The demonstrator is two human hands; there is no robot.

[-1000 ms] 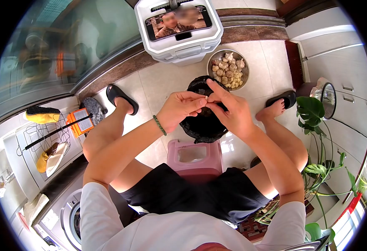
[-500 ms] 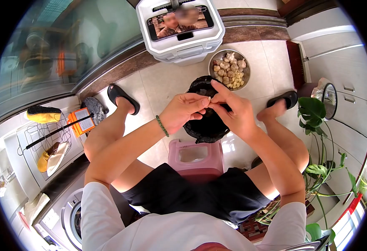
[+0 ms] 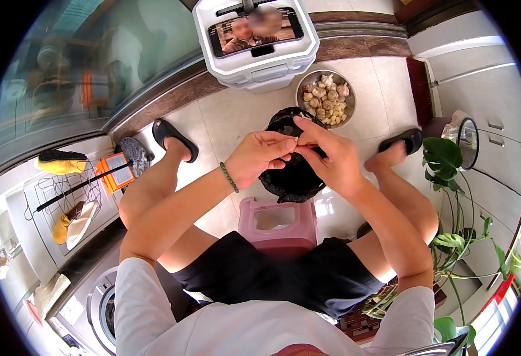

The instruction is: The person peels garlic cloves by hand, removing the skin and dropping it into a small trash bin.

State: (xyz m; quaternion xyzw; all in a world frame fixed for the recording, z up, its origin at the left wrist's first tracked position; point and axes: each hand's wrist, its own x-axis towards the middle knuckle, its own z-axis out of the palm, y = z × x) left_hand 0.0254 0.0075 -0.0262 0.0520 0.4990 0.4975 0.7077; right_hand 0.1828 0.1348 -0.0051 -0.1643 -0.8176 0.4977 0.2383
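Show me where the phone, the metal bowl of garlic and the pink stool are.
Phone (image 3: 256, 34): head view, middle of its screen.
Metal bowl (image 3: 350, 109): head view, bare inner wall, right side.
Pink stool (image 3: 278, 237): head view, frame just below its opening.

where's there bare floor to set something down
Bare tile shows between the left slipper and black-lined bin, and between the metal bowl and right slipper. Crowded where bowl, bin and white box bunch, left hand and right hand above bin.
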